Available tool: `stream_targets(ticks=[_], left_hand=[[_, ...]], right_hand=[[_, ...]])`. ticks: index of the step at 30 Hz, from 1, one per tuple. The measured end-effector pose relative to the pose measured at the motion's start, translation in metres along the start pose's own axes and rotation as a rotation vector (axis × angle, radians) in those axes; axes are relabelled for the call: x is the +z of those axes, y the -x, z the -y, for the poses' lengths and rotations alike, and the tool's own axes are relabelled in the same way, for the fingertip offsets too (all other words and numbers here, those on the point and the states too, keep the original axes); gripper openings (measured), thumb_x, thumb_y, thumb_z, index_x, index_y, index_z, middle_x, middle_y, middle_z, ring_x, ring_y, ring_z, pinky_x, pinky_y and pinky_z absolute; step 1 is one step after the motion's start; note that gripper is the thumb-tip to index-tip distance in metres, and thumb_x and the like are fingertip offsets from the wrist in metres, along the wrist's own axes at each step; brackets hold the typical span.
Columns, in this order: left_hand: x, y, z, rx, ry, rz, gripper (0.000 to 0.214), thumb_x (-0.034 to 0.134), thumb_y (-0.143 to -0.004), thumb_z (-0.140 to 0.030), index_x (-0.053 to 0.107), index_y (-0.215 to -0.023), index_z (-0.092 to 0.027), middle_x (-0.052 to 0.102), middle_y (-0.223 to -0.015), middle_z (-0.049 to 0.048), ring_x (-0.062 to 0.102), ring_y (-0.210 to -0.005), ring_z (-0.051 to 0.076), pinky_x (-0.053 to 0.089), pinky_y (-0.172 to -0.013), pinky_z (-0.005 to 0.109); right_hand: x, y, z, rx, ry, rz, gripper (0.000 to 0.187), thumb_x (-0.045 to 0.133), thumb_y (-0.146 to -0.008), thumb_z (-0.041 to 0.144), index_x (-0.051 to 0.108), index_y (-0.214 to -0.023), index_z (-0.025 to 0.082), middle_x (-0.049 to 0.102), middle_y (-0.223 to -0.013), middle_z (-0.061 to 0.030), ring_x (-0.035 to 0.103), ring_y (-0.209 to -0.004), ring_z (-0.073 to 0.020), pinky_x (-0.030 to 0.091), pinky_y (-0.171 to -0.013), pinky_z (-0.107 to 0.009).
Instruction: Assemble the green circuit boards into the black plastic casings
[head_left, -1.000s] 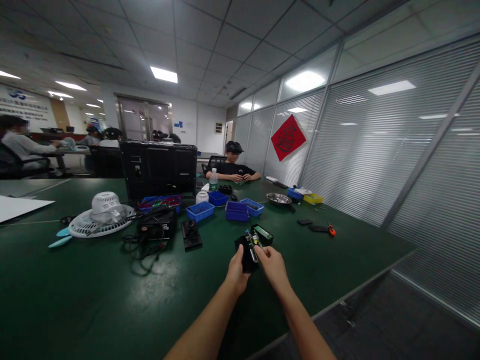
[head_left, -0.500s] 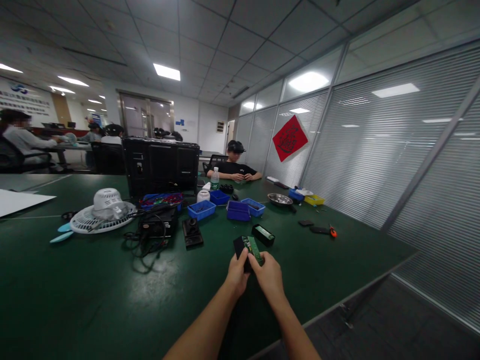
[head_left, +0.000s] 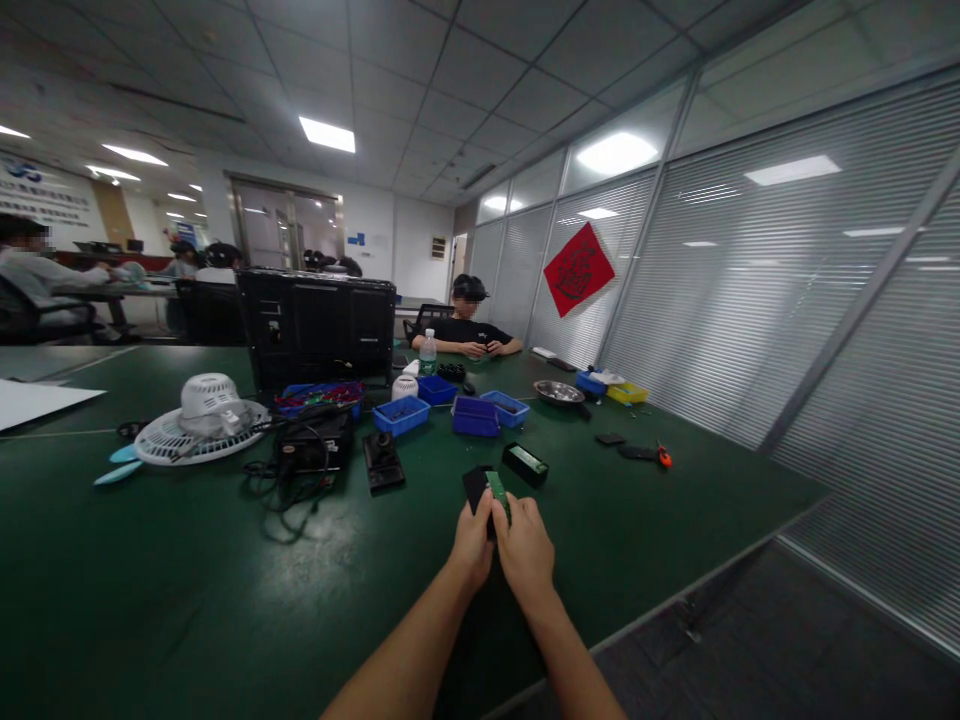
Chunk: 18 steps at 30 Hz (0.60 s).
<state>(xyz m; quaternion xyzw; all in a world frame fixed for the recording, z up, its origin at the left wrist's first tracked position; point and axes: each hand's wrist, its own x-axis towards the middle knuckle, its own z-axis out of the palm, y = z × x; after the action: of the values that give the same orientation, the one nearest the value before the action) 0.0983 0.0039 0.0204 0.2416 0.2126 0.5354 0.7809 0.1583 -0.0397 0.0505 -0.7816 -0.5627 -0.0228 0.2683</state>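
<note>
Both my hands meet over the green table [head_left: 150, 580] near its front edge. My left hand [head_left: 472, 545] grips a small black case [head_left: 475, 485] from the left. My right hand [head_left: 525, 550] is closed on a narrow green circuit board [head_left: 498, 492] that stands against the case. Just beyond them lies another small black box with a green top [head_left: 525, 464], apart from my hands.
Blue bins [head_left: 401, 414] and a purple one [head_left: 475, 416], a white fan [head_left: 201, 420], a black device with tangled cables [head_left: 311, 450], and a large black case [head_left: 319, 330] sit further back. A metal bowl [head_left: 559, 392] and an orange-handled tool [head_left: 663, 457] lie right. A person [head_left: 465, 335] sits across.
My hands have drawn together and slightly towards me. The green board, which stuck out of the black case at first, has turned and now stands upright against it.
</note>
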Motion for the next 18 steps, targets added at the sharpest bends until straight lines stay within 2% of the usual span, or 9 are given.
stream_targets(ticks=[4,11,14,18], left_hand=[[0.000,-0.001,-0.002,-0.005,-0.005,-0.017,0.041,0.069,-0.061,-0.047,0.059,-0.082,-0.013,0.063,-0.077,0.0054,0.061,-0.080,0.019,0.046,-0.077,0.030],[0.000,0.001,-0.006,-0.047,0.065,-0.002,0.039,0.068,-0.063,-0.047,0.058,-0.078,-0.012,0.062,-0.074,0.0057,0.062,-0.078,0.018,0.047,-0.078,0.031],[0.000,0.001,-0.006,-0.053,0.069,-0.023,0.040,0.066,-0.065,-0.049,0.059,-0.080,-0.012,0.063,-0.074,0.0065,0.062,-0.078,0.019,0.047,-0.078,0.031],[-0.001,0.001,-0.006,-0.045,0.065,-0.101,0.041,0.061,-0.068,-0.050,0.060,-0.082,-0.012,0.064,-0.077,0.0073,0.062,-0.077,0.019,0.048,-0.079,0.032]], right_hand=[[0.002,0.003,0.002,-0.087,-0.032,0.018,0.048,0.025,-0.090,0.044,0.040,-0.130,0.024,0.052,-0.112,-0.0079,0.050,-0.101,-0.0203,0.041,-0.078,-0.027],[0.003,0.009,0.002,-0.107,-0.096,0.070,0.044,0.030,-0.088,0.039,0.043,-0.129,0.027,0.048,-0.121,-0.0055,0.046,-0.108,-0.0198,0.040,-0.085,-0.028],[0.004,0.009,0.001,-0.113,-0.118,0.078,0.046,0.037,-0.085,0.035,0.042,-0.130,0.026,0.048,-0.124,-0.0057,0.045,-0.111,-0.0209,0.038,-0.090,-0.030],[0.011,0.009,0.002,-0.113,-0.236,0.077,0.049,0.040,-0.082,0.028,0.042,-0.130,0.019,0.053,-0.119,-0.0085,0.048,-0.110,-0.0199,0.035,-0.094,-0.029]])
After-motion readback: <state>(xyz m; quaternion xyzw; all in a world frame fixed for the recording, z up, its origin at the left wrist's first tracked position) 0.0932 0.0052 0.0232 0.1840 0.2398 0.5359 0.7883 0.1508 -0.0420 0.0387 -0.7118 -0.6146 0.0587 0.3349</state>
